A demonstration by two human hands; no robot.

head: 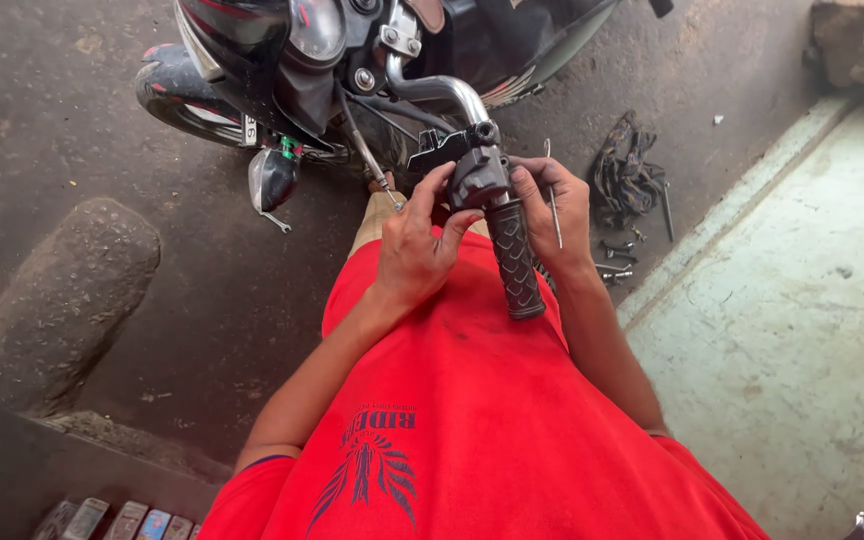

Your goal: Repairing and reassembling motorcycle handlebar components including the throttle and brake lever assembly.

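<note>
Left hand [414, 245]: fingers closed around black switch housing [474, 178]; keep it steady against handlebar [439, 90].
Right hand [555, 208]: pinches thin screwdriver [553, 205], fingers also bracing housing; keep tool square.

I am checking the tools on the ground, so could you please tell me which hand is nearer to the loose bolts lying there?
Right. The right hand, at the switch housing, is just above-left of the bolts; the left hand is beyond the grip.
</note>
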